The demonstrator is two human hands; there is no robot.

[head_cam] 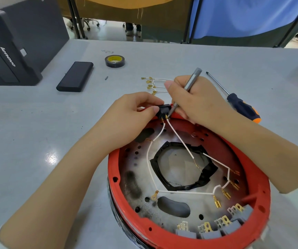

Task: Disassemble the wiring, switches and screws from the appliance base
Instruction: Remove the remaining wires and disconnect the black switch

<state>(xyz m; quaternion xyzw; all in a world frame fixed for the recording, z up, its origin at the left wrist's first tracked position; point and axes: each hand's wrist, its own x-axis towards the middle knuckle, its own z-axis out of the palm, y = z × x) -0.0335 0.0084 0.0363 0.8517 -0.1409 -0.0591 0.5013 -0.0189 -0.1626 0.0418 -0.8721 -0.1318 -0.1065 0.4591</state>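
Done: one wire bundle (153,85) lies beyond my grip. In hand: my left hand (134,112) pinches black switch (163,111); my right hand (191,97) grips grey tool (191,83) at its terminals. Left: harness, grey switches (234,223) in red base (263,186), nearer me.

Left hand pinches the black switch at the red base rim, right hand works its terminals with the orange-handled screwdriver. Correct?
Not quite. The head view shows the right hand holding a slim grey metal tool at the terminals; the orange-and-dark-blue-handled screwdriver lies unused on the grey table. The rest holds: the left hand pinches the small black switch at the round red appliance base rim.
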